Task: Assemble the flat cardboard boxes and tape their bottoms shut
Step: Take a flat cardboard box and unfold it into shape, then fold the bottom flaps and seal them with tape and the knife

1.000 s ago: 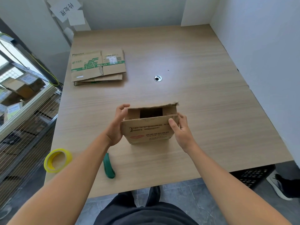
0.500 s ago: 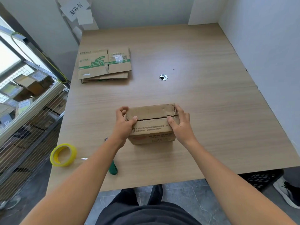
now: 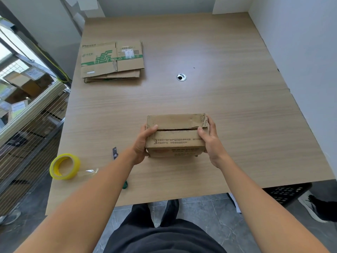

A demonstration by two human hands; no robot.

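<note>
**Box on table, both hands holding the flaps shut**

- Cardboard box (image 3: pixel 176 141) sits on the table (image 3: pixel 228 110), near the front edge, about centre. Two top flaps are folded in and meet at a thin dark seam running left to right. The far right corner is crumpled.
- Left hand (image 3: pixel 141 145) grips the box's left end, thumb on top at the seam, fingers round the side.
- Right hand (image 3: pixel 209 141) grips the right end, thumb on the near flap, fingers wrapped round the far right corner.
- Yellow tape roll (image 3: pixel 64 166) lies flat near the front-left table edge, well left of the box. A loose clear tail points toward the box.
- Green utility knife (image 3: pixel 114 152) lies between roll and box. The left forearm covers its middle; only the dark tip and green butt show.
- Stack of flat boxes (image 3: pixel 111 61) sits far left on the table, well apart from the hands.
- Cable grommet (image 3: pixel 181 77) sits mid-table, beyond the box.
- Off the table: wire cage (image 3: pixel 27 125) with cartons on the left, black crate (image 3: pixel 286 192) under the right front corner, and a shoe (image 3: pixel 317 209) just beside it.
</note>
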